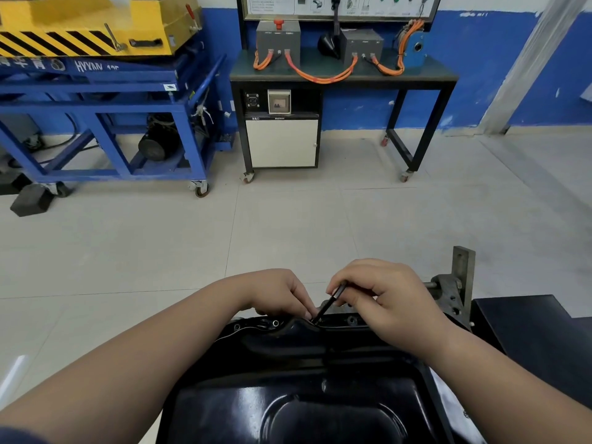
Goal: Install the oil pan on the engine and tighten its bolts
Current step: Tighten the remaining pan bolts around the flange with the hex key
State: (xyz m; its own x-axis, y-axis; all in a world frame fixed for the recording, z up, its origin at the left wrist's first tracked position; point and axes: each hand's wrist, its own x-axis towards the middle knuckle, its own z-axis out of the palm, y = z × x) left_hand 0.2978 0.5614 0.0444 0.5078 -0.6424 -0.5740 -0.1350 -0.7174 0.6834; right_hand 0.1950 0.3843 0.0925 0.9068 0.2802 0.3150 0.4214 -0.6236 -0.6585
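Far beyond my left fingers, against the blue wall, stood a blue wheeled trolley (105,81) with a yellow block (96,24) on top. To the right of it, beyond both hands, was a black bench (426,72) with grey boxes joined by orange cables (320,76).

My left hand (278,294) was at the far rim of the black oil pan (304,405). Its fingers were curled together, with the tips pointing down to the rim. Whether these fingertips pinched something or only touched the rim, I cannot tell. Just under the fingers of this hand, one open bolt hole (275,323) showed in the rim.

Between my two hands a slim black tool (330,304) stood tilted. Its lower end was on the rim, touching or almost touching my left fingertips, and its upper end leaned toward my right hand (381,299). The fingers and thumb of the right hand were closed around this upper end. Just below my right fingers, a bolt head (351,320) sat in the rim.

The oil pan itself lay under both my forearms, its glossy bulged side up, and it reached from my fingers back to the lower edge of the view.

To the right of my right hand, a grey metal bracket (461,277) with holes stood upright, close to the pan's far right corner.
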